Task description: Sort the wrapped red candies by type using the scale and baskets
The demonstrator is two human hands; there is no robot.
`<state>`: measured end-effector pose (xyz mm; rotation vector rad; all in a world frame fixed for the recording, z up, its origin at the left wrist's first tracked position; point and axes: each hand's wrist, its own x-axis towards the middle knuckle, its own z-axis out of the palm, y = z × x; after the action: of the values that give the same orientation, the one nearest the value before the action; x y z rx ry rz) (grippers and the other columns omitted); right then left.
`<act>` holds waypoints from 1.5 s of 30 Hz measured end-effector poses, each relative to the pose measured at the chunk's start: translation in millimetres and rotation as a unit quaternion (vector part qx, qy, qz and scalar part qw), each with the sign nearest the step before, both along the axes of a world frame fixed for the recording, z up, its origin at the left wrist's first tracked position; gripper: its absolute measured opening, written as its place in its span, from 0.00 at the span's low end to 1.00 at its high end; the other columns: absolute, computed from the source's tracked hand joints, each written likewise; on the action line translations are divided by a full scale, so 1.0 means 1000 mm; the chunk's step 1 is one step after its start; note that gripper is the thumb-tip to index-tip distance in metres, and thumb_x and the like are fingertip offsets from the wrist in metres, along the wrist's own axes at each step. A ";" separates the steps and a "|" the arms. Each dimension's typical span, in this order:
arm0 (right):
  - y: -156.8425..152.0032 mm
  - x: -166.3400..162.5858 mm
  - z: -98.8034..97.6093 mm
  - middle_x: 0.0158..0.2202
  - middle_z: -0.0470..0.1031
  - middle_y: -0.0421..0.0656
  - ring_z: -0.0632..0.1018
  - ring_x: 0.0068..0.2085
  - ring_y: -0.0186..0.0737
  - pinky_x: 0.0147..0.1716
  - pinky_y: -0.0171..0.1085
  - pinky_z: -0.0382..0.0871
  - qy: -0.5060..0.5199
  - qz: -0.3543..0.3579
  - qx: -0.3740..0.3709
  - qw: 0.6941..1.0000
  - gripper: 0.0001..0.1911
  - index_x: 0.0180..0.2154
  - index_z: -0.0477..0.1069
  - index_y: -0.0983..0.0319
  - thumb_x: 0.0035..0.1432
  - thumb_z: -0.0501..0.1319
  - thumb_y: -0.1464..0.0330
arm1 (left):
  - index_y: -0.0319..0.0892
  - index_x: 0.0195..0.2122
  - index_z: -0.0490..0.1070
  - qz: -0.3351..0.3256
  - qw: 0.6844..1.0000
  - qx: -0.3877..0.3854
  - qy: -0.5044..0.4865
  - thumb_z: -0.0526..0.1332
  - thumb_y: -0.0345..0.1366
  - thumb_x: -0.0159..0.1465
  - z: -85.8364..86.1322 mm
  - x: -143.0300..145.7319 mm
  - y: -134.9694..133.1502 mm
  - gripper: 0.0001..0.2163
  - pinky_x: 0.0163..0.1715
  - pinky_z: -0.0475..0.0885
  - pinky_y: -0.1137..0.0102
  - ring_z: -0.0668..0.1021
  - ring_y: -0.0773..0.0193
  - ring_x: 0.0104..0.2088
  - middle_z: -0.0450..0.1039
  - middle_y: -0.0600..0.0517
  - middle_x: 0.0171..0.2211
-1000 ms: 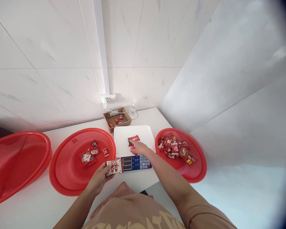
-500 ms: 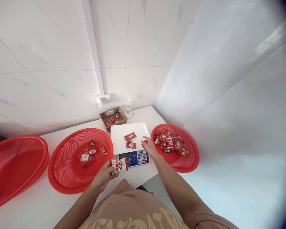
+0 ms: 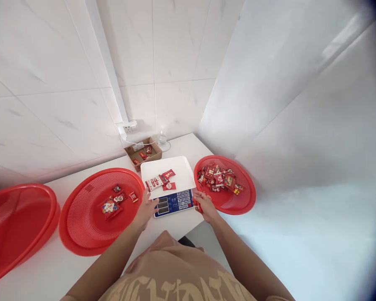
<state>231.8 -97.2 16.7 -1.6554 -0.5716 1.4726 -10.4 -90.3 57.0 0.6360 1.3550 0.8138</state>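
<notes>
A white electronic scale with a blue keypad stands on the table in front of me. On its platter lie a white-and-red packet and two small red packets. My left hand is at the scale's front left corner, fingers stretched out toward the white-and-red packet and holding nothing. At the scale's front right corner, my right hand has its fingers curled around what looks like a small red packet.
A red mesh basket full of several red packets stands right of the scale. Another red basket on the left holds a few packets, and a third is at the far left. A small cardboard box and a wall socket are behind.
My left hand carried the white-and-red packet from the table edge onto the scale platter and let it go. My right hand drew back from the platter to the scale's front right corner.
</notes>
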 end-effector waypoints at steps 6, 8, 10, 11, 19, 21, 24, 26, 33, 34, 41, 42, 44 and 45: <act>-0.038 -0.041 0.017 0.47 0.69 0.43 0.70 0.25 0.27 0.18 0.27 0.57 0.071 0.163 -0.010 0.984 0.30 0.52 0.59 0.53 0.45 0.60 0.71 | 0.38 0.39 0.72 -0.167 0.983 -0.060 -0.050 0.65 0.48 0.53 -0.008 0.010 -0.046 0.19 0.34 0.69 0.66 0.76 0.62 0.34 0.74 0.44 0.38; -0.045 -0.059 0.026 0.52 0.67 0.45 0.72 0.28 0.29 0.22 0.29 0.62 0.033 0.251 0.035 0.967 0.36 0.58 0.54 0.52 0.47 0.61 0.69 | 0.38 0.35 0.73 -0.199 0.975 -0.067 -0.078 0.66 0.51 0.50 -0.008 0.013 -0.053 0.20 0.33 0.68 0.67 0.75 0.63 0.31 0.74 0.46 0.34; -0.047 -0.071 0.034 0.54 0.65 0.47 0.74 0.34 0.32 0.30 0.34 0.68 -0.019 0.320 0.082 0.944 0.38 0.61 0.50 0.53 0.49 0.61 0.68 | 0.39 0.32 0.72 -0.206 0.972 -0.068 -0.092 0.66 0.53 0.49 -0.008 0.015 -0.055 0.21 0.32 0.67 0.69 0.74 0.66 0.29 0.73 0.50 0.29; -0.046 -0.075 0.037 0.55 0.65 0.48 0.75 0.38 0.35 0.36 0.36 0.69 -0.041 0.346 0.103 0.932 0.39 0.62 0.50 0.54 0.50 0.62 0.68 | 0.39 0.31 0.71 -0.200 0.973 -0.067 -0.091 0.66 0.52 0.49 -0.008 0.014 -0.054 0.20 0.31 0.66 0.70 0.73 0.67 0.28 0.72 0.52 0.26; -0.044 -0.073 0.038 0.37 0.74 0.43 0.76 0.31 0.34 0.30 0.34 0.70 -0.119 0.381 0.083 0.913 0.21 0.48 0.67 0.61 0.50 0.62 0.68 | 0.40 0.29 0.67 -0.161 0.983 -0.049 -0.079 0.70 0.48 0.46 -0.016 0.008 -0.047 0.19 0.32 0.65 0.71 0.71 0.69 0.27 0.71 0.55 0.25; -0.042 -0.069 0.032 0.28 0.73 0.38 0.73 0.24 0.30 0.23 0.30 0.66 -0.118 0.375 0.071 0.917 0.10 0.37 0.69 0.62 0.50 0.62 0.67 | 0.40 0.31 0.68 -0.158 0.983 -0.057 -0.078 0.69 0.47 0.47 -0.017 0.009 -0.048 0.19 0.33 0.66 0.70 0.73 0.68 0.29 0.72 0.54 0.27; -0.028 -0.060 0.021 0.23 0.70 0.36 0.69 0.20 0.28 0.17 0.27 0.59 -0.099 0.323 0.066 0.939 0.07 0.30 0.68 0.61 0.49 0.63 0.66 | 0.41 0.37 0.68 -0.153 0.983 -0.073 -0.076 0.68 0.47 0.49 -0.015 0.008 -0.050 0.19 0.34 0.68 0.68 0.75 0.65 0.32 0.72 0.51 0.31; -0.011 -0.051 0.016 0.23 0.71 0.37 0.68 0.19 0.27 0.16 0.27 0.57 -0.071 0.247 0.054 0.965 0.08 0.30 0.68 0.62 0.49 0.63 0.65 | 0.41 0.38 0.67 -0.147 0.983 -0.081 -0.074 0.67 0.47 0.51 -0.014 0.007 -0.051 0.19 0.34 0.69 0.67 0.75 0.64 0.32 0.72 0.50 0.32; 0.045 -0.038 0.033 0.39 0.76 0.41 0.75 0.28 0.30 0.21 0.28 0.65 0.042 0.061 0.001 0.997 0.23 0.49 0.65 0.56 0.49 0.65 0.66 | 0.41 0.37 0.67 -0.127 0.986 -0.079 -0.074 0.66 0.44 0.52 -0.013 -0.001 -0.052 0.16 0.35 0.68 0.69 0.74 0.67 0.31 0.72 0.50 0.32; 0.046 -0.040 0.034 0.40 0.76 0.41 0.75 0.28 0.31 0.22 0.28 0.65 0.042 0.052 -0.007 0.998 0.25 0.51 0.64 0.55 0.50 0.65 0.66 | 0.41 0.37 0.67 -0.124 0.986 -0.078 -0.076 0.66 0.44 0.52 -0.012 -0.002 -0.052 0.16 0.35 0.68 0.69 0.74 0.67 0.31 0.72 0.50 0.32; 0.002 -0.077 0.024 0.37 0.76 0.42 0.76 0.33 0.31 0.31 0.30 0.70 0.104 0.122 -0.030 0.987 0.12 0.43 0.68 0.59 0.57 0.60 0.65 | 0.42 0.40 0.65 -0.114 0.981 -0.094 -0.128 0.64 0.45 0.56 -0.011 0.002 -0.052 0.16 0.34 0.71 0.68 0.77 0.64 0.33 0.73 0.49 0.35; -0.007 -0.083 0.024 0.38 0.76 0.42 0.77 0.36 0.33 0.35 0.32 0.71 0.102 0.155 -0.017 0.983 0.12 0.43 0.69 0.59 0.57 0.60 0.64 | 0.42 0.40 0.65 -0.104 0.978 -0.102 -0.148 0.63 0.44 0.57 -0.011 0.005 -0.051 0.15 0.34 0.71 0.68 0.77 0.64 0.33 0.73 0.49 0.36; -0.023 -0.093 0.029 0.43 0.76 0.43 0.76 0.44 0.37 0.45 0.37 0.69 0.080 0.223 0.025 0.971 0.15 0.45 0.70 0.58 0.55 0.61 0.62 | 0.42 0.39 0.65 -0.076 0.972 -0.118 -0.191 0.62 0.42 0.59 -0.011 0.008 -0.050 0.11 0.34 0.72 0.69 0.78 0.65 0.32 0.74 0.50 0.34; -0.029 -0.095 0.033 0.46 0.75 0.44 0.75 0.48 0.39 0.49 0.39 0.67 0.063 0.256 0.050 0.963 0.17 0.46 0.71 0.57 0.54 0.62 0.61 | 0.42 0.37 0.66 -0.063 0.969 -0.123 -0.206 0.62 0.39 0.60 -0.011 0.010 -0.049 0.09 0.34 0.72 0.70 0.78 0.66 0.31 0.74 0.51 0.32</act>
<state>136.3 -126.2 49.7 -1.3790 -1.0395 1.8635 -0.6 -139.7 46.4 0.3286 1.0021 0.6199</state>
